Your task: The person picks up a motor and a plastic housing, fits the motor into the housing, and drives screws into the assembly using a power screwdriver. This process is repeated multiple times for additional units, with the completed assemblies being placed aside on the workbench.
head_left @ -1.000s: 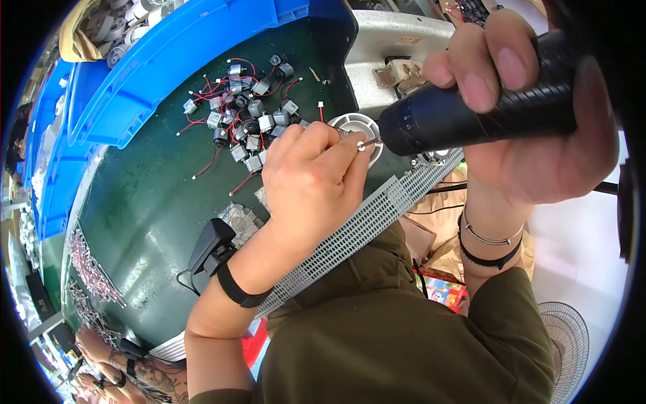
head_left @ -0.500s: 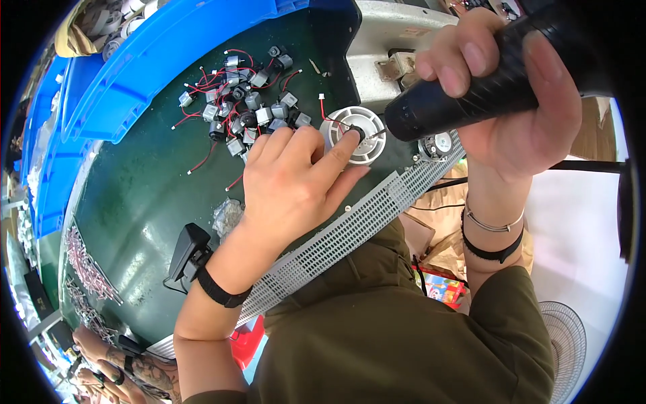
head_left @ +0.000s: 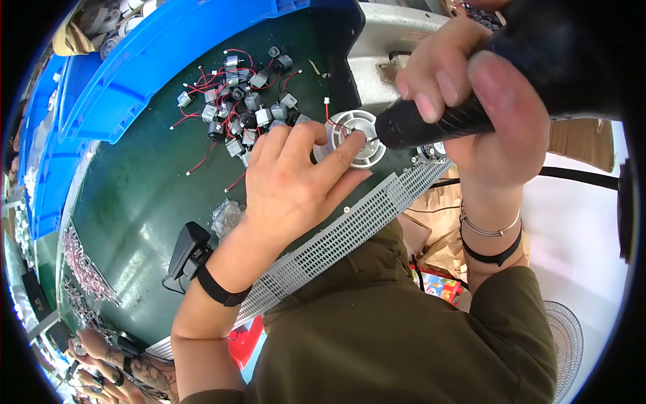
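Note:
My left hand (head_left: 293,182) rests on the green table (head_left: 141,195) with its fingertips pressing a round white plastic part (head_left: 360,138) that has a red wire on it. My right hand (head_left: 474,114) grips a thick black power screwdriver (head_left: 471,101), held nearly level, its tip against the middle of the white part. A pile of several small grey motors with red and black wires (head_left: 242,101) lies just beyond my left hand.
Blue plastic crates (head_left: 134,74) line the table's far side. A grey machine base (head_left: 397,34) stands behind the white part. A perforated metal strip (head_left: 336,242) edges the table. A small black device (head_left: 188,249) and a heap of metal pieces (head_left: 87,269) lie at the left.
My right hand has raised the screwdriver closer to the camera and swung its tip onto the white part. My left hand has spread its fingers over that part.

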The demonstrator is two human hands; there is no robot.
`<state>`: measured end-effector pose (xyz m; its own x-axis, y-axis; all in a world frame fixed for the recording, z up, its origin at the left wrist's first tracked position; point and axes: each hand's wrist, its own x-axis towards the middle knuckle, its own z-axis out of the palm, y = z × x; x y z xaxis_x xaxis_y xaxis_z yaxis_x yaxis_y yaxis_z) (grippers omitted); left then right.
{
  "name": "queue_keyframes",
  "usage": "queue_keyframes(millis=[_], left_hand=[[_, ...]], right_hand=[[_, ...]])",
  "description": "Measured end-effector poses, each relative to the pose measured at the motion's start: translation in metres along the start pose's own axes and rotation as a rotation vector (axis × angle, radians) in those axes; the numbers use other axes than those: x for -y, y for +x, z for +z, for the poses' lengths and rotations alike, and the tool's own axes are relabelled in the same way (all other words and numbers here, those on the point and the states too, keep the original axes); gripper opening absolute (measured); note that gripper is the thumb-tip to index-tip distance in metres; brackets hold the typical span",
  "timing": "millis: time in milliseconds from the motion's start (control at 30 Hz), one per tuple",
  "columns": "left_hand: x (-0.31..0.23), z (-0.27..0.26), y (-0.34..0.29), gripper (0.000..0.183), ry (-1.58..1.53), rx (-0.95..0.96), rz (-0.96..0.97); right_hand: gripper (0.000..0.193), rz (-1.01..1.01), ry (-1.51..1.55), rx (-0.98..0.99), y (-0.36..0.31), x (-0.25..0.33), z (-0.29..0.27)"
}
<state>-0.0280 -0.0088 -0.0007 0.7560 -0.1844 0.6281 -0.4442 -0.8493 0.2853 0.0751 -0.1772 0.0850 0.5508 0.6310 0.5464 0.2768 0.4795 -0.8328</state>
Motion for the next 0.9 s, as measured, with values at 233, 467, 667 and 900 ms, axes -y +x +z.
queue_keyframes(millis=[233, 467, 667, 900], left_hand=[[-0.004, 0.005, 0.002, 0.037, -0.042, -0.042, 0.024], [-0.003, 0.014, 0.001, 0.033, -0.239, -0.097, -0.094], [0.069, -0.098, -0.027, 0.04, -0.017, -0.238, -0.574], [0.168, -0.252, -0.15, 0.059, 0.604, 0.328, -0.805]], right_hand=[[0.039, -0.011, -0.108, -0.143, 0.0, 0.007, 0.017], [0.029, -0.087, -0.09, -0.213, 0.011, 0.013, 0.024], [0.04, -0.159, -0.544, -0.458, 0.063, 0.028, 0.03], [0.018, 0.232, -1.117, 0.022, 0.042, -0.067, 0.061]])
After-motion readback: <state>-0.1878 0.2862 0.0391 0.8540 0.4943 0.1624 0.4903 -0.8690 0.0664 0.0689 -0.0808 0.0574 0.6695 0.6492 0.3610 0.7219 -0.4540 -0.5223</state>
